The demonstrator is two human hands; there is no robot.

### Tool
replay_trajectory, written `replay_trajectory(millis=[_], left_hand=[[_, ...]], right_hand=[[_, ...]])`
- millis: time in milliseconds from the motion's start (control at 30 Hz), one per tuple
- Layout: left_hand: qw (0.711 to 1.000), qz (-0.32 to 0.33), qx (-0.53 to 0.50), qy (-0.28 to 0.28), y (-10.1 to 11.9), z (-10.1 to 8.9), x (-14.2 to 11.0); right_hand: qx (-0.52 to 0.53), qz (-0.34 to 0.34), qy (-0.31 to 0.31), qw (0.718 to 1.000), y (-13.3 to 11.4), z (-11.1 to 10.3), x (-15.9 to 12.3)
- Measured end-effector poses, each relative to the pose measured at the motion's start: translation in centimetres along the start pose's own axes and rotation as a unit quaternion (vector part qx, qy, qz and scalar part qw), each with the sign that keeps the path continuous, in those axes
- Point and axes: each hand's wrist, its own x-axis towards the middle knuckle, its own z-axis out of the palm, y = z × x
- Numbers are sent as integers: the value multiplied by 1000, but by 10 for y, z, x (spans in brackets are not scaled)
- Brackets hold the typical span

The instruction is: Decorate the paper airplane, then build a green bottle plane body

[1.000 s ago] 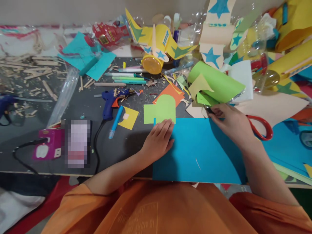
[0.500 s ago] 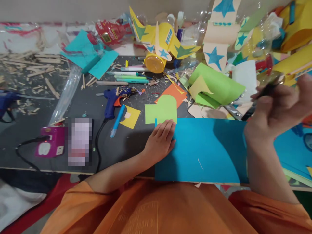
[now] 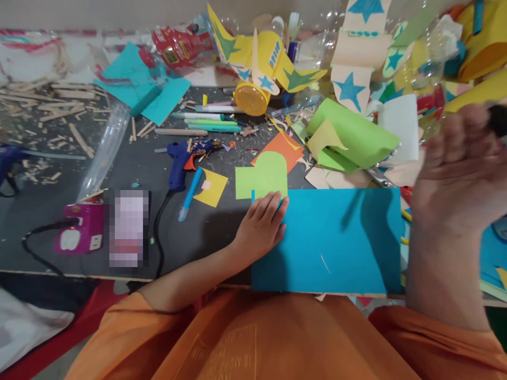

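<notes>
My left hand [image 3: 261,224] lies flat, fingers stretched out, over the left edge of a blue paper sheet [image 3: 328,237]. Its fingertips touch the lower edge of a light green paper cutout [image 3: 271,174], which has a rounded top. At the right edge of the view my right hand [image 3: 455,169] is raised with the palm turned up. A dark object [image 3: 498,120] shows beyond its fingers, partly cut off by the frame; it seems held there, though its kind cannot be made out. A thin pale sliver [image 3: 325,264] rests on the blue sheet.
A blue glue gun [image 3: 179,166], a blue marker [image 3: 190,194] and a yellow paper square [image 3: 213,187] lie to the left, near a phone [image 3: 129,227] and a purple power adapter [image 3: 81,229]. Scissors [image 3: 380,177], a green paper roll [image 3: 352,134] and a yellow winged bottle [image 3: 257,74] stand behind.
My right hand has moved right and turned palm up, carrying the dark object away from the blue sheet's corner. The left hand has stayed in place, its fingers slightly more spread.
</notes>
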Motion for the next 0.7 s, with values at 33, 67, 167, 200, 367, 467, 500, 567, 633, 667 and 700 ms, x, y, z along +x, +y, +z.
replay_trajectory(millis=[33,67,167,200,367,467,500,567,633,667,700], left_hand=[[1000,0,9,1,1,-1,1],[1000,2,17,3,1,-2,1],[999,2,28,-19,4,-6,5],[999,0,29,-35,5,-7,7],[997,-7,33,-64,9,-11,13],[998,-13,30,-55,9,-10,12],[998,-14,26,-54,9,-10,11],[998,-11,19,-53,9,-9,10],[998,-9,13,-52,9,-8,9],[998,-10,11,-53,8,-8,9],[999,-11,11,-52,8,-8,10]], right_hand=[[80,54,36,995,-9,13,-9],[128,110,28,985,-17,25,-18],[201,172,-61,962,-32,55,-43],[224,162,-108,955,-33,63,-50],[236,218,-292,901,-26,95,-69],[217,230,-295,902,-19,104,-68],[205,232,-298,903,-17,106,-67],[181,232,-303,907,-15,107,-64],[163,228,-305,910,-14,107,-62],[159,225,-303,912,-14,107,-61],[155,222,-302,914,-14,106,-60]])
